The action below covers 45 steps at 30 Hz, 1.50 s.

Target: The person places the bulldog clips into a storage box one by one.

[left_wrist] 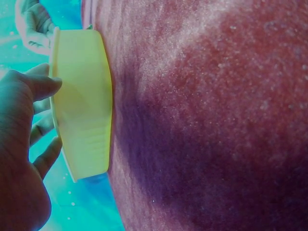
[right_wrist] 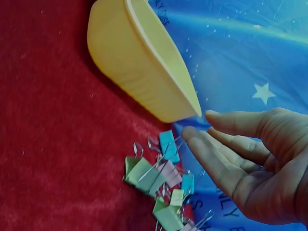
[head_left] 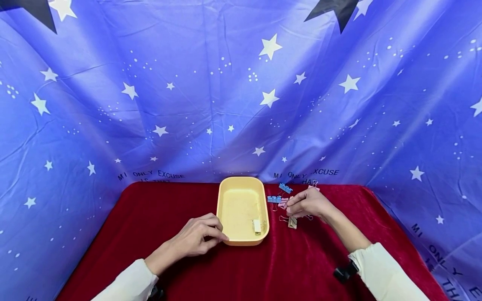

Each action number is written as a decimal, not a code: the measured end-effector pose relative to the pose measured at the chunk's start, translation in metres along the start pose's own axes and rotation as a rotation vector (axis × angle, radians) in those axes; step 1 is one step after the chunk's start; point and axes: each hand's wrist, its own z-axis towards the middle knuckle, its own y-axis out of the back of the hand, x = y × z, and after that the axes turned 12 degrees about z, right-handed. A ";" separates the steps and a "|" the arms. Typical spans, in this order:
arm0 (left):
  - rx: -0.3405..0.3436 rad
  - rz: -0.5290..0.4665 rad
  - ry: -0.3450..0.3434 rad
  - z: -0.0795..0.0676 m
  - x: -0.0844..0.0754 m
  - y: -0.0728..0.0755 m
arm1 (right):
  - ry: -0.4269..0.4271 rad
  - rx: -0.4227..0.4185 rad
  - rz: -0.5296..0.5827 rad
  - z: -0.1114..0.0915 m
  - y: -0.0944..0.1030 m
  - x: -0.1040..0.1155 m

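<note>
At the near left corner of a yellow plastic tray (head_left: 242, 242), my left hand (head_left: 199, 235) holds the rim, its thumb (left_wrist: 48, 87) against the outer wall in the left wrist view. One pale binder clip (head_left: 257, 226) lies inside the tray, near its right end. My right hand (head_left: 309, 202) hovers over a cluster of binder clips right of the tray. Thumb and forefinger are apart, with nothing between them in the right wrist view. Under that hand lie a green binder clip (right_wrist: 142, 174), a blue binder clip (right_wrist: 169, 146) and a pink binder clip (right_wrist: 169, 172); others are partly hidden.
A dark red velvet cloth (head_left: 169, 200) covers the table. Behind it and at both sides hangs a blue curtain (head_left: 211, 104) with white stars. Another pink clip (head_left: 314, 187) sits at the back edge, beyond the right hand.
</note>
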 end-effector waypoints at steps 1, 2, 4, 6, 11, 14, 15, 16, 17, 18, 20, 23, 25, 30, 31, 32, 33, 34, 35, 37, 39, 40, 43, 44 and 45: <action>0.001 -0.001 0.001 0.000 0.000 0.000 | -0.001 -0.007 -0.001 0.000 0.001 -0.002; 0.002 -0.001 0.002 0.000 0.000 0.000 | -0.003 -0.011 0.002 0.001 0.002 -0.004; 0.002 -0.001 -0.001 0.000 0.000 0.000 | -0.011 -0.029 0.002 0.002 0.004 -0.008; 0.003 -0.003 -0.002 0.000 0.000 0.000 | -0.010 -0.042 -0.023 0.004 0.005 -0.011; 0.000 -0.005 -0.007 0.000 0.000 0.001 | 0.008 -0.114 -0.173 0.008 0.006 -0.017; -0.002 -0.005 -0.011 0.000 0.001 0.000 | 0.012 -0.147 -0.250 0.010 0.004 -0.018; -0.001 -0.006 -0.010 0.000 0.001 0.000 | 0.016 -0.149 -0.267 0.011 0.003 -0.019; 0.001 -0.006 -0.010 0.000 0.001 -0.001 | 0.021 -0.147 -0.279 0.012 0.002 -0.019; 0.001 -0.007 -0.011 -0.001 0.001 -0.001 | 0.029 -0.143 -0.295 0.012 0.001 -0.020; 0.002 -0.008 -0.011 -0.001 0.002 -0.001 | 0.039 -0.137 -0.306 0.013 -0.001 -0.021; 0.002 -0.009 -0.010 -0.001 0.002 -0.001 | 0.065 -0.116 -0.328 0.014 -0.004 -0.023; 0.000 -0.009 -0.010 -0.001 0.002 -0.001 | 0.100 -0.103 -0.370 0.014 -0.009 -0.024; -0.004 -0.008 -0.012 -0.001 0.002 -0.001 | 0.125 -0.099 -0.408 0.015 -0.011 -0.025; -0.006 -0.004 -0.016 0.000 0.003 -0.001 | 0.165 -0.107 -0.466 0.015 -0.015 -0.025; -0.005 -0.005 -0.016 0.000 0.003 -0.001 | 0.163 -0.113 -0.466 0.015 -0.016 -0.025; -0.003 -0.005 -0.015 0.000 0.003 -0.001 | 0.163 -0.113 -0.468 0.015 -0.017 -0.025; -0.002 -0.005 -0.014 0.000 0.003 -0.001 | 0.157 -0.112 -0.457 0.015 -0.017 -0.025; -0.001 -0.005 -0.014 0.000 0.002 -0.001 | 0.152 -0.107 -0.447 0.014 -0.017 -0.025; 0.002 -0.006 -0.013 0.000 0.002 -0.001 | 0.143 -0.107 -0.432 0.014 -0.018 -0.026; 0.004 -0.006 -0.009 0.001 0.002 0.000 | 0.122 -0.111 -0.395 0.014 -0.018 -0.026; 0.003 -0.005 -0.008 0.001 0.002 0.000 | 0.106 -0.103 -0.342 0.014 -0.018 -0.027; 0.004 -0.004 -0.007 0.001 0.002 0.000 | 0.097 -0.100 -0.312 0.013 -0.017 -0.027; 0.004 -0.002 0.000 0.001 0.001 0.000 | 0.080 -0.090 -0.251 0.013 -0.016 -0.027; 0.003 -0.001 0.001 0.001 0.001 0.000 | 0.070 -0.093 -0.235 0.013 -0.015 -0.027; 0.003 0.000 0.003 0.001 0.001 0.000 | 0.063 -0.094 -0.226 0.012 -0.014 -0.027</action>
